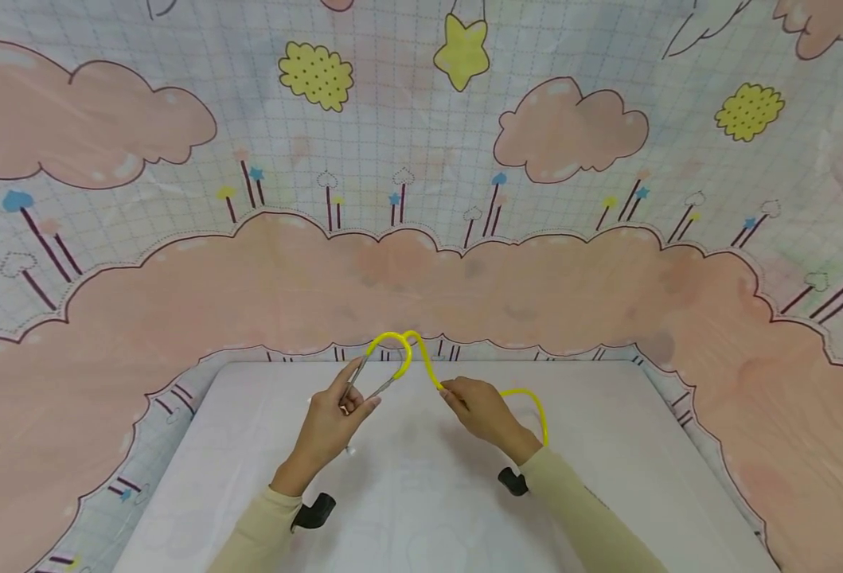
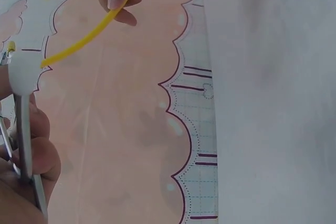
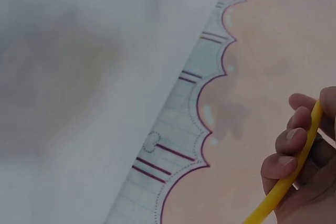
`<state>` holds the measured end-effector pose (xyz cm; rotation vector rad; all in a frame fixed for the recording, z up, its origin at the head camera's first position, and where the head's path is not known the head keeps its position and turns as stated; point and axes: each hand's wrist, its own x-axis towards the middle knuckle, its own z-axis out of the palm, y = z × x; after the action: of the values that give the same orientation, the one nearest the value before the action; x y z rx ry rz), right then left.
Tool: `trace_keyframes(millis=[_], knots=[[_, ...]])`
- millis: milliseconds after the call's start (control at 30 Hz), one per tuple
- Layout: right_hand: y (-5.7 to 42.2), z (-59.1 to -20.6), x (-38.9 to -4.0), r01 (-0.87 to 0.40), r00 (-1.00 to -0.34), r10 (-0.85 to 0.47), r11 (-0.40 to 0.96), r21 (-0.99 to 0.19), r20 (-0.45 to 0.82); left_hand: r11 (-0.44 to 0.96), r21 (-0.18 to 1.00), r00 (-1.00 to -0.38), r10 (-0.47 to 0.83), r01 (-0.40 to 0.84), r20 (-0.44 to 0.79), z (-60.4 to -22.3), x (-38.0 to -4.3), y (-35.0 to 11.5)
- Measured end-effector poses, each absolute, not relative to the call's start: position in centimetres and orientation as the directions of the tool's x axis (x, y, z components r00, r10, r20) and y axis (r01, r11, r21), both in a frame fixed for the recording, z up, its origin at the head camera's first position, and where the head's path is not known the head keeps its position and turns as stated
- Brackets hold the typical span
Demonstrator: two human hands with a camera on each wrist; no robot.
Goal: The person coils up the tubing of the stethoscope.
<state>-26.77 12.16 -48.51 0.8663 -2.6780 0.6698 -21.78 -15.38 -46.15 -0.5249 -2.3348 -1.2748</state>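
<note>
A stethoscope with yellow tubing (image 1: pixel 428 362) spans both hands above a white table. My left hand (image 1: pixel 328 426) holds its metal ear tubes (image 1: pixel 384 387), with thumb and fingers spread along them. Close to the left wrist camera, a white ear tip (image 2: pixel 25 72) shows large at the end of a metal tube. Farther right, my right hand (image 1: pixel 489 410) grips the yellow tube, fingers curled round it, as the fingers (image 3: pixel 291 140) in the right wrist view also show. Beyond that hand the tube bends down behind the right wrist, where its end is hidden.
The white tabletop (image 1: pixel 421 509) lies below both hands. Behind it hangs a cloth (image 1: pixel 464 294) printed with pink clouds and stars. A black piece (image 1: pixel 314 511) sits at the left wrist and another black piece (image 1: pixel 513 481) at the right.
</note>
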Motion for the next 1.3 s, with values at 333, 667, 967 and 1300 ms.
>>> trace_keyframes(millis=[333, 667, 967, 1300], knots=[[10.6, -47.8, -24.9, -0.668, -0.738, -0.562, 0.687, -0.286, 0.374, 0.56, 0.629, -0.811, 0.144, 0.539, 0.567, -46.2, -22.1, -14.3], [9.9, -46.7, -23.4, -0.737, -0.662, -0.635, 0.647, -0.193, 0.399, 0.614, 0.598, -0.827, 0.172, 0.514, 0.535, -46.5, -22.2, -13.8], [9.9, -45.5, -22.6, -0.795, -0.606, -0.732, 0.558, -0.236, 0.31, 0.633, 0.601, -0.846, 0.177, 0.489, 0.503, -46.5, -22.1, -13.7], [9.8, -44.1, -21.7, -0.827, -0.55, -0.754, 0.55, -0.113, 0.36, 0.639, 0.585, -0.848, 0.225, 0.5, 0.479, -46.5, -21.9, -13.6]])
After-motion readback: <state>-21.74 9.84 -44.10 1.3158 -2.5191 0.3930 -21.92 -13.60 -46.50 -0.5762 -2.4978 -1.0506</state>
